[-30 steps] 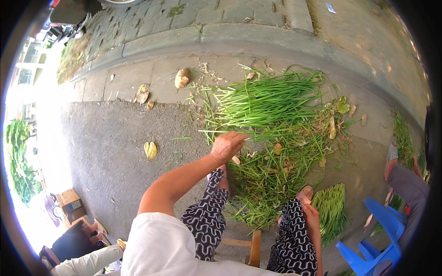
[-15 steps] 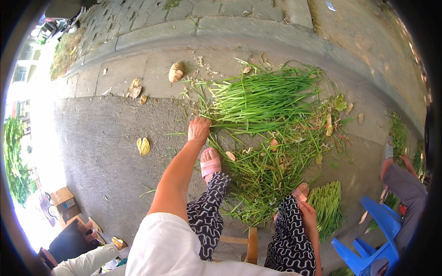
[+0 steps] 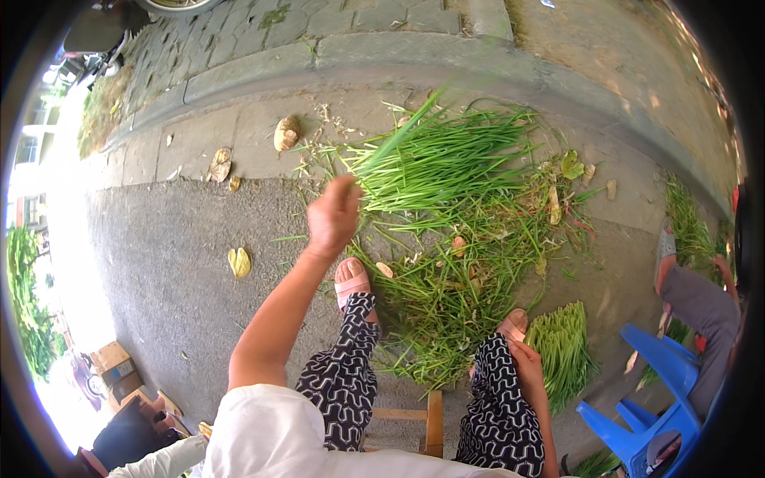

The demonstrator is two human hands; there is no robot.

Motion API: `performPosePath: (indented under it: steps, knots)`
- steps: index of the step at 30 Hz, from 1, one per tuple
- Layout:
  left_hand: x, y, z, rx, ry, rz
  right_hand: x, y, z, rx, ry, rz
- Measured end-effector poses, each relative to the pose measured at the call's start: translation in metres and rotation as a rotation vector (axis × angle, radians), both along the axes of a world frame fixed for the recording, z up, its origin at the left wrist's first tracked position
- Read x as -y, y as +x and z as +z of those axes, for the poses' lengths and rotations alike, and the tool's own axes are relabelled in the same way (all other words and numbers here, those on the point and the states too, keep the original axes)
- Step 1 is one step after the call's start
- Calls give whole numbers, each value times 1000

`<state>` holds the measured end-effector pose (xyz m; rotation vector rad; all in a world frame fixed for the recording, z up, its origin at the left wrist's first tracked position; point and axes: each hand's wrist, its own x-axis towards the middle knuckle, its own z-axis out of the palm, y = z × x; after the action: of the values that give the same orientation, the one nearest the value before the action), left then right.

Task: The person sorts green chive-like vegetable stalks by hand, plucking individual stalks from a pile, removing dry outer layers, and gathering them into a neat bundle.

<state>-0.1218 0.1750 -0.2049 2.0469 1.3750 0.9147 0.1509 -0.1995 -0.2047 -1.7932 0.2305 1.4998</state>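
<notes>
My left hand (image 3: 335, 219) is raised over the near left end of a big pile of green chives (image 3: 446, 163). It is closed on a few chive stalks (image 3: 402, 139), which stick up to the right, smeared by motion. My right hand (image 3: 527, 362) stays low beside my right knee, against the patterned trouser leg (image 3: 502, 398). Its fingers are pressed together, and what they hold, if anything, is hidden. Right beside it is a neat bundle of chives (image 3: 562, 346) with even ends. Loose, messy chive scraps (image 3: 446, 307) cover the ground between my feet.
A stone kerb (image 3: 358, 60) runs behind the pile. Dry leaves (image 3: 239, 261) and a brown lump (image 3: 287, 133) lie to the left. At the right, a blue plastic stool (image 3: 665, 370) stands near another person's leg (image 3: 701, 307). Cardboard boxes (image 3: 115, 366) are at the lower left.
My left hand has lifted from the near left edge of the pile, bringing chive stalks up with it. My right hand has stayed by the knee. The view has shifted slightly.
</notes>
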Motion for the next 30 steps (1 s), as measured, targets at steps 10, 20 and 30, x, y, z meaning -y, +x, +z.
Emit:
performPosePath:
  steps: [10,20,30]
  knots:
    - [48,49,-115,-736,-112,-446,-15,-2,20,32,-24,30]
    - [26,51,-76,-610,-49,-244,-3,3,11,8,19,9]
    - [10,65,-107,-867,50,-289,-1,3,8,5,23,21]
